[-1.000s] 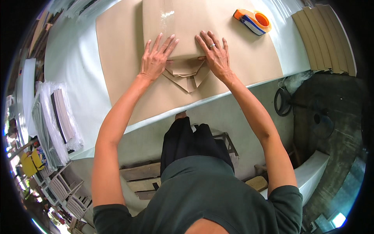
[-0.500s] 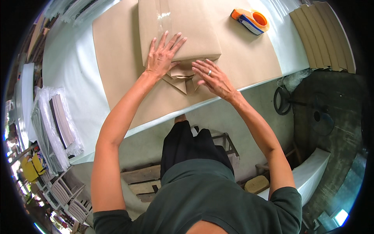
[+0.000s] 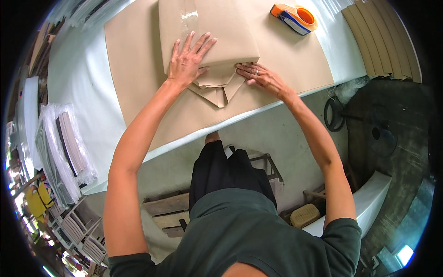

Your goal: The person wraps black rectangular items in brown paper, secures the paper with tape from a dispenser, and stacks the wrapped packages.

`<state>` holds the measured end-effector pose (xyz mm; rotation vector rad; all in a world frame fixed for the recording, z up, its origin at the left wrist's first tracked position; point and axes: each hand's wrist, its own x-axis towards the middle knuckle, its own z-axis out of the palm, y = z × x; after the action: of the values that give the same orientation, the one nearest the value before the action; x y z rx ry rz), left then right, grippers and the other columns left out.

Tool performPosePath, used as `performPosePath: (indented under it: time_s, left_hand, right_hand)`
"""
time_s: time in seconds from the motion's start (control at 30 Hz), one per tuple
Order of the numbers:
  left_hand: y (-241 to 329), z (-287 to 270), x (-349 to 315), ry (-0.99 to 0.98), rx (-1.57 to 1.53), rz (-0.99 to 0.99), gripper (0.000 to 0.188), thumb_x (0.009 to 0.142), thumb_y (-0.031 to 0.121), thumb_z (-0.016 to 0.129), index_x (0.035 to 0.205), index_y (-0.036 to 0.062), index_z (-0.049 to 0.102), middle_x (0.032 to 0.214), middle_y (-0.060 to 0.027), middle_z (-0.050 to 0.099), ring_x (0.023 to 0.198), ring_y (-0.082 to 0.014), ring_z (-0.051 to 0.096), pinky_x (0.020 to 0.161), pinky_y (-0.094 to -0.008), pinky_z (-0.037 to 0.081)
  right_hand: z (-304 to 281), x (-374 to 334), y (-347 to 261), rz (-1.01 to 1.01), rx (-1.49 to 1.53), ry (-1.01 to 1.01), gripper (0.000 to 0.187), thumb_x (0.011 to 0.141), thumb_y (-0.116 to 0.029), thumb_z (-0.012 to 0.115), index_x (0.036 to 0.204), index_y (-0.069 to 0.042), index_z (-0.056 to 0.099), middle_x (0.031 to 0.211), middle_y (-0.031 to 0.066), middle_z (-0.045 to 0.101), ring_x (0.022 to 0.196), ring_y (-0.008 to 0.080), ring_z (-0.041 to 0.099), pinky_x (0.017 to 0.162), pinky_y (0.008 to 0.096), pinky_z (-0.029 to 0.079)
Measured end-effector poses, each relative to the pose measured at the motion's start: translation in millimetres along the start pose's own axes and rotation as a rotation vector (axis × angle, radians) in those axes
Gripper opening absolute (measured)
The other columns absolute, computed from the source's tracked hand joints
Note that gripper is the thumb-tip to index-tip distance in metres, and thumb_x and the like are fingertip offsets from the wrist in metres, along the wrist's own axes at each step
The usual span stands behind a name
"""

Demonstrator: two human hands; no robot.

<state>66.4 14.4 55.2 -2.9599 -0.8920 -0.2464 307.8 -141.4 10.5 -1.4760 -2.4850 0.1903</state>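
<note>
A box-shaped parcel [image 3: 221,32] wrapped in brown paper lies on a larger brown paper sheet [image 3: 134,60], with a strip of clear tape along its top. My left hand [image 3: 187,64] rests flat on the parcel's near left part, fingers spread. At the near right corner, my right hand [image 3: 265,79], with a ring on one finger, presses its outstretched fingers against the parcel's near side. Between the hands a folded paper flap [image 3: 217,92] sticks out toward me in a pointed shape. An orange and blue tape dispenser [image 3: 295,19] sits on the sheet to the right.
The table [image 3: 78,87] has a pale cover, and its near edge runs below my hands. Brown folded cardboard [image 3: 383,41] stands at the far right. Plastic-wrapped strips [image 3: 69,143] lie at the left. A black fan [image 3: 376,131] stands right of the table.
My right hand has moved right, from over the flap to the parcel's near right corner, uncovering more of the flap. My left hand stays on the parcel.
</note>
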Motion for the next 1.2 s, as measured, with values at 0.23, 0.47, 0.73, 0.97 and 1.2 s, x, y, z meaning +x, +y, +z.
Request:
performPosePath:
  time_s: [0.23,0.47,0.73,0.97,1.2]
  left_hand:
    - [-4,2,-3,-0.019,0.003,-0.018,0.099,0.067,0.031,0.079,0.146,0.0377,0.019,0.152,0.0127,0.022,0.139,-0.0245,0.026,0.111,-0.0551,0.027]
    - [-12,1,-2,-0.038,0.015,0.062,0.099,0.070,0.028,0.078,0.148,0.0280,0.017,0.154,0.0038,0.018,0.139,-0.0334,0.023,0.111,-0.0540,0.026]
    - [-11,0,2,-0.075,0.019,0.125,0.099,0.071,0.031,0.077,0.149,0.0234,0.017,0.154,-0.0011,0.019,0.139,-0.0338,0.021,0.111,-0.0526,0.026]
    - [-31,20,6,0.080,0.001,0.264,0.072,0.082,0.016,0.060,0.145,0.0067,0.026,0.151,-0.0111,0.026,0.138,-0.0317,0.027,0.108,-0.0549,0.027]
    - [-23,27,11,0.211,0.215,0.317,0.088,0.074,0.032,0.073,0.145,0.0072,0.027,0.150,-0.0105,0.029,0.136,-0.0320,0.030,0.107,-0.0525,0.031]
  right_hand:
    - [19,-25,-128,0.156,0.078,0.046,0.056,0.092,-0.043,0.043,0.136,-0.009,0.044,0.145,0.0051,0.038,0.136,0.0172,0.032,0.115,0.0433,0.019]
    - [13,57,-171,0.290,0.247,0.270,0.058,0.091,-0.040,0.050,0.130,0.002,0.047,0.140,0.0159,0.044,0.133,0.0271,0.036,0.114,0.0444,0.022]
    - [80,116,-199,0.765,-0.214,0.224,0.079,0.085,-0.049,0.050,0.131,0.013,0.039,0.141,0.0285,0.035,0.133,0.0408,0.031,0.113,0.0503,0.019]
    - [86,178,-227,0.816,-0.177,0.301,0.067,0.089,-0.044,0.050,0.124,0.013,0.047,0.132,0.0304,0.044,0.128,0.0422,0.038,0.112,0.0496,0.022]
    - [108,197,-236,0.981,-0.213,0.333,0.065,0.089,-0.040,0.050,0.130,0.010,0.042,0.132,0.0262,0.045,0.127,0.0370,0.039,0.111,0.0506,0.024]
